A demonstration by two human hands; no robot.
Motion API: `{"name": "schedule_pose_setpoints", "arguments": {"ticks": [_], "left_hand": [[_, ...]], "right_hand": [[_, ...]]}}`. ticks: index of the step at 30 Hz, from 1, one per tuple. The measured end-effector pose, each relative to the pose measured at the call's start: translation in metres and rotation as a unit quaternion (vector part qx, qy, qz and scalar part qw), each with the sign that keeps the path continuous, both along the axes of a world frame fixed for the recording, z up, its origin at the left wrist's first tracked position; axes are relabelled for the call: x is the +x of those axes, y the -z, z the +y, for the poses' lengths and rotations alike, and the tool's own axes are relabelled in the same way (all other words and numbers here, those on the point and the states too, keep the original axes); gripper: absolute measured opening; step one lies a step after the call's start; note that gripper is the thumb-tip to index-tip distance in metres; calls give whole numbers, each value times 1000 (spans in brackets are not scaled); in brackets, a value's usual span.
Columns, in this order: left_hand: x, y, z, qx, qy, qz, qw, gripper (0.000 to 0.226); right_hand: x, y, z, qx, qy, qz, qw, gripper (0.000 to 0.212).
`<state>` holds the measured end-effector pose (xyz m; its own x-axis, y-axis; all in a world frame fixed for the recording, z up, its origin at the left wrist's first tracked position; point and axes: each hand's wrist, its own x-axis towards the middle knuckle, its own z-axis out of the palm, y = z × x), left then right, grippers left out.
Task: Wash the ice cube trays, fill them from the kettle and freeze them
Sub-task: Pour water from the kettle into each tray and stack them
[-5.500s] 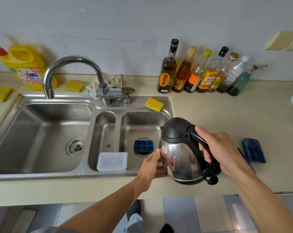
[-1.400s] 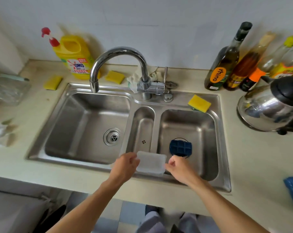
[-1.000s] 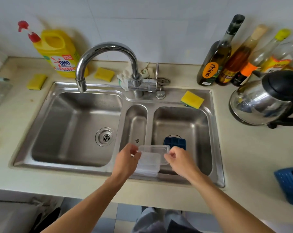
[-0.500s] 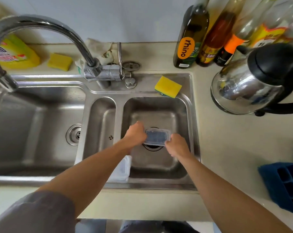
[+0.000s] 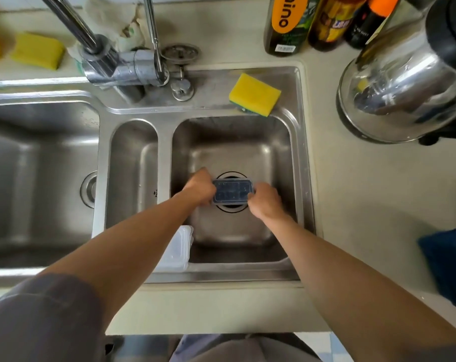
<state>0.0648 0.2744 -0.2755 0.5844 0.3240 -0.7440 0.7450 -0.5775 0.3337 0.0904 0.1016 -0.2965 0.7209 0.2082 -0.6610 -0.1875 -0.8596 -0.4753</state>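
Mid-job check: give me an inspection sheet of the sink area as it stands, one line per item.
Surface: steel sink set in a pale counter.
Job's things: small blue ice cube tray under a clear cover, held low in the right basin; second blue tray on the counter, far right; kettle standing on the counter.
Clutter: yellow sponge on the sink's back rim; second sponge behind the sink; clear plastic pieces stacked at the near edge; bottles at the wall.
Grippers: left hand and right hand each grip one end of the small tray.
Cables: nothing seen.
Surroundings: faucet, no water seen running.
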Motion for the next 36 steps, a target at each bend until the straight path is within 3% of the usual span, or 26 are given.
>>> {"name": "schedule_pose_setpoints", "arguments": {"ticks": [8,14,27,31,36], "left_hand": [[1,12,7,-26,-32,2,999,7],[9,17,9,-74,-57,49,994,12],[3,22,2,-20,-19,36,999,19],[9,-1,7,-106,-70,9,992,19],[14,-55,5,-136,-161,-90,973,58]], "right_hand": [[1,10,2,-35,35,5,999,18],[1,15,8,-38,74,25,996,19],[-12,14,7,15,169,40,985,23],[-15,-8,2,46,200,49,978,22],[-20,-73,-6,116,206,-6,972,19]]}}
